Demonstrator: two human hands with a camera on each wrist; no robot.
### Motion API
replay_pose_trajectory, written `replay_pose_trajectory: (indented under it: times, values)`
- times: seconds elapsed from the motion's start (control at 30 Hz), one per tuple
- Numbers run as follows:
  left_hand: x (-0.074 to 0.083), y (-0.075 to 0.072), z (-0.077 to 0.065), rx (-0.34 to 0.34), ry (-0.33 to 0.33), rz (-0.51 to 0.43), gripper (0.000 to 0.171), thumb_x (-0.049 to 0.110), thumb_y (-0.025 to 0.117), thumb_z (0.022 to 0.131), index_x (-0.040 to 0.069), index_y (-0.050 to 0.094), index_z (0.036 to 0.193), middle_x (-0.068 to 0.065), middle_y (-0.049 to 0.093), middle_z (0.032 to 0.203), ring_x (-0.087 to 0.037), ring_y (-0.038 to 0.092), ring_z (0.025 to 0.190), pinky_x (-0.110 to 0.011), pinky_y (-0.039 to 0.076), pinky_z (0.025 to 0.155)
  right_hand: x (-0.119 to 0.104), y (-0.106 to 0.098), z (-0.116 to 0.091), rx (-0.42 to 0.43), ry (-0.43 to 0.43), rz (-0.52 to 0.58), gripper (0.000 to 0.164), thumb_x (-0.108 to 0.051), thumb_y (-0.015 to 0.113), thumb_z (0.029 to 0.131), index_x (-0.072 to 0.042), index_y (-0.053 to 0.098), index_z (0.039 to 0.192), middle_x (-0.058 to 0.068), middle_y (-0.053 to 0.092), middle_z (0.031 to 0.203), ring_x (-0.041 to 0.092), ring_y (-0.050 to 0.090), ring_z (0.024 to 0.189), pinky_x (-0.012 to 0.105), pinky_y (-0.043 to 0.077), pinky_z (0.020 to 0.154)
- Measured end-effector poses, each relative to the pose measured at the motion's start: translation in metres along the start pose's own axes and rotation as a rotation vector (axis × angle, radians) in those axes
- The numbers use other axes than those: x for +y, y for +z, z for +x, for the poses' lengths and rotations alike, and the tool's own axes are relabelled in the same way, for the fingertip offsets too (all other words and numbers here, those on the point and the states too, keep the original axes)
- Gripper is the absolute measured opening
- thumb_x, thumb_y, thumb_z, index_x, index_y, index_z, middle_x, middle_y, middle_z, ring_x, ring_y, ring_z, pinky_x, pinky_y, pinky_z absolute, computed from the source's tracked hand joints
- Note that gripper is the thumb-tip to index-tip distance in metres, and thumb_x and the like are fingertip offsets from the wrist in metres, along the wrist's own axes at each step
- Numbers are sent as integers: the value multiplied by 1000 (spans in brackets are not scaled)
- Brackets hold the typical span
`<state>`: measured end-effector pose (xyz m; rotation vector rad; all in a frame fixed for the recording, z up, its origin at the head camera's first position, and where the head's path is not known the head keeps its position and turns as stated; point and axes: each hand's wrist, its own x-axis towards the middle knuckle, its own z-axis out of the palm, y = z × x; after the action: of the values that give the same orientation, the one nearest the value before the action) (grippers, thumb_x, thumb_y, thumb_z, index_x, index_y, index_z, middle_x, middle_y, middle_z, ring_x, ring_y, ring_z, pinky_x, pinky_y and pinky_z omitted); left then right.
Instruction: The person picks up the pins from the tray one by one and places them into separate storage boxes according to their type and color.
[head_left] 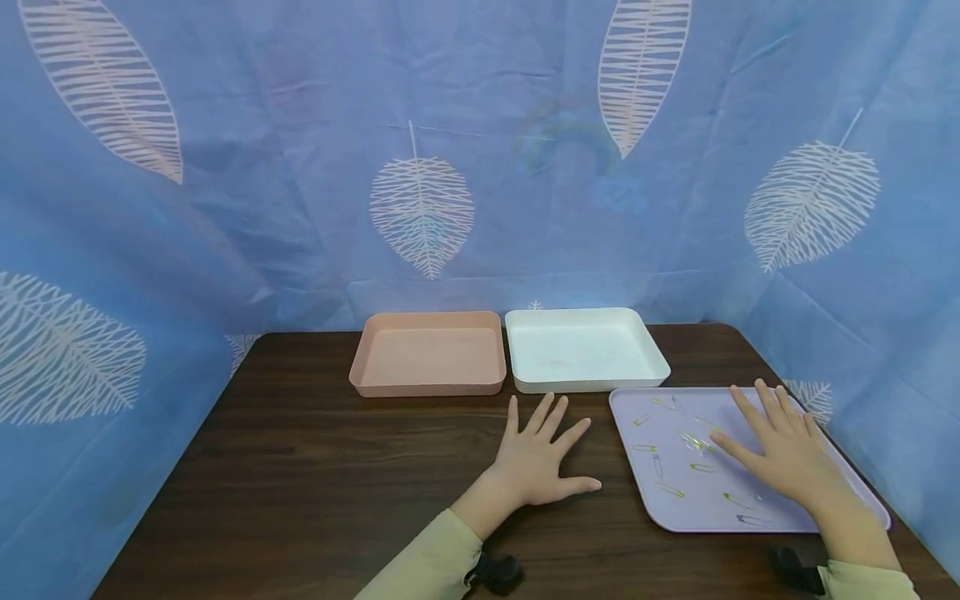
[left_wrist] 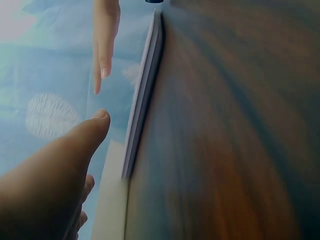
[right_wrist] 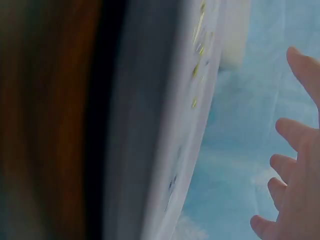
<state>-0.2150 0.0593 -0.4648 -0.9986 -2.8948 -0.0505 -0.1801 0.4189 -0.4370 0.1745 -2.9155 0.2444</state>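
Observation:
With fingers spread, my left hand hovers over the middle of the dark table, left of the purple tray. My right hand is spread above the right half of that tray, holding nothing. Gold and silver safety pins lie scattered across the tray, with several bunched in a small cluster near its middle. In the right wrist view, the pins show along the tray's surface, apart from the hand.
At the back of the table a pink tray stands beside a white tray, close behind the purple one. Blue cloth with white leaf prints hangs behind and at both sides. The dark wood table extends to the left.

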Motion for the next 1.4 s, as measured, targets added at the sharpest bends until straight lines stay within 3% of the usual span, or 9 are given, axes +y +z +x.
replay_pose_trajectory:
  times: [0.37,0.57,0.83,1.1,1.4]
  values:
    - [30,3,25,-77,-21,-63,84,87,23,83,44,10,154,3,8,166,-19,0,154,-65,6,117,48,0,-19,-60,28,-67,91,-55,56,92,-17,6,158,31,0,159,53,-4,145,77,17,96]
    - [42,3,35,-140,-37,-75,85,88,25,81,46,8,154,6,6,166,-17,1,154,-63,7,118,70,-1,-29,-117,89,-42,90,-56,53,93,-9,9,156,39,7,154,59,-3,141,79,15,96]
    - [56,-1,43,-202,-33,-83,91,90,27,78,44,5,154,9,3,165,-12,0,154,-60,8,120,81,-4,-38,-247,156,8,93,-59,45,96,6,7,151,46,-3,148,67,-8,133,82,12,95]
    - [65,0,47,-219,-34,-62,104,93,27,74,34,4,156,10,3,165,-10,-1,153,-59,9,120,92,1,-42,-266,169,53,92,-58,44,96,14,15,146,55,7,139,73,1,128,81,14,96]
    - [64,-6,44,-229,-41,-36,107,94,30,72,34,5,156,11,3,165,-9,-1,153,-59,10,120,92,3,-46,-305,214,57,96,-63,41,95,15,15,145,56,7,137,73,2,127,82,14,95]
